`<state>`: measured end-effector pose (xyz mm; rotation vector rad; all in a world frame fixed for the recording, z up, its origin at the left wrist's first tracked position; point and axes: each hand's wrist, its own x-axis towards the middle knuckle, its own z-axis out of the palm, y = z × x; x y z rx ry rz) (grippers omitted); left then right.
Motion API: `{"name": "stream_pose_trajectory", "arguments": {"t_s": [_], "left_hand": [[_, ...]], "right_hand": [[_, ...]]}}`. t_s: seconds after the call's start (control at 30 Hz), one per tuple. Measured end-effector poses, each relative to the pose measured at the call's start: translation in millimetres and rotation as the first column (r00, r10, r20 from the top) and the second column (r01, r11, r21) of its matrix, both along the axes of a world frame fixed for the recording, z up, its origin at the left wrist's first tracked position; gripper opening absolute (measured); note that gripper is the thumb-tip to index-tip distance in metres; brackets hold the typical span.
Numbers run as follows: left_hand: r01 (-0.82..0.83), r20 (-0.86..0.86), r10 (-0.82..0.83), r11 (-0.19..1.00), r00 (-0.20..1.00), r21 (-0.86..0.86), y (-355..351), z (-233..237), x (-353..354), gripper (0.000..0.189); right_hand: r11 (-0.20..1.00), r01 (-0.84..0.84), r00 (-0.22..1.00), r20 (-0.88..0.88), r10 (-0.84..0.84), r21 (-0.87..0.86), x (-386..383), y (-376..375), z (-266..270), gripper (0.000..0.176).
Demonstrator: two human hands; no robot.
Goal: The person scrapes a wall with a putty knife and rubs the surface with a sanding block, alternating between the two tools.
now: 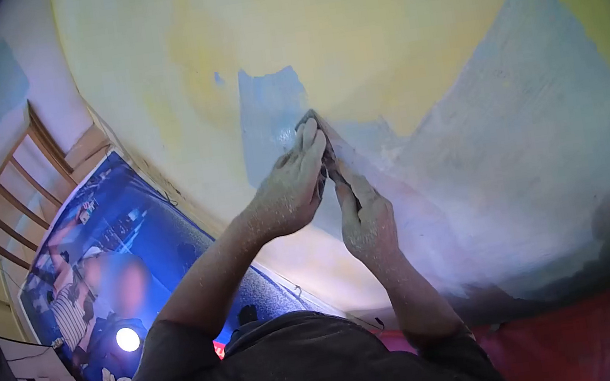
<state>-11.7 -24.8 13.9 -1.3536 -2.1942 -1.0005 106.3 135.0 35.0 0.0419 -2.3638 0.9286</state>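
Observation:
Both of my hands are at the painted wall (346, 36), holding a thin dark grey piece that looks like sandpaper (311, 115). Its top end shows beyond my left fingertips, and most of it is covered. My left hand (286, 193), dusted with pale powder, presses on it with long, close-set fingers. Lower and to the right, my right hand (369, 222) grips its edge, thumb and fingers closed. A blue-grey patch (266, 110) lies just left of the fingertips. Toward the right spreads a larger greyish patch (527, 105) on the yellow wall.
At left, a blue printed sheet (171, 233) with pictures of people lies along the wall's base. Behind it stands a wooden slatted frame (24, 187). A bright round lamp (128, 339) and a flat screen (46, 375) are at lower left. Red material (575, 339) covers the lower right.

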Motion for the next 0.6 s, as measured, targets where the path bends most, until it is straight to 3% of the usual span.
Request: {"name": "stream_pose_trajectory", "arguments": {"t_s": [0.17,0.27,0.37,0.47,0.5,0.6], "left_hand": [[0.085,-0.024,-0.084,0.996,0.996,0.039,9.6,-19.9,12.5,0.076],[0.054,-0.046,-0.052,0.998,0.998,0.035,6.9,-14.2,3.9,0.076],[0.064,-0.034,-0.063,0.998,0.997,0.013,2.3,-4.3,3.4,0.077],[0.108,-0.029,-0.108,0.994,0.994,0.019,4.9,-12.0,8.4,0.077],[0.120,-0.031,-0.120,0.993,0.992,0.021,6.3,-14.3,10.8,0.078],[0.131,-0.041,-0.130,0.991,0.991,0.026,7.0,-13.4,3.6,0.079]], "right_hand": [[1.000,-0.001,1.000,-0.007,0.001,-0.001,25.4,8.6,-19.3,0.040],[0.998,0.016,0.995,0.103,-0.009,-0.068,17.7,2.3,-2.7,0.040],[0.999,-0.016,0.998,0.065,0.019,-0.047,16.2,6.1,-8.2,0.041],[0.997,0.035,0.989,0.143,-0.025,-0.070,30.8,3.8,-1.3,0.041],[0.997,0.056,0.997,0.056,-0.053,-0.059,29.4,3.0,-7.2,0.043],[0.998,0.061,0.998,0.032,-0.061,-0.026,22.7,5.8,-11.2,0.043]]}}
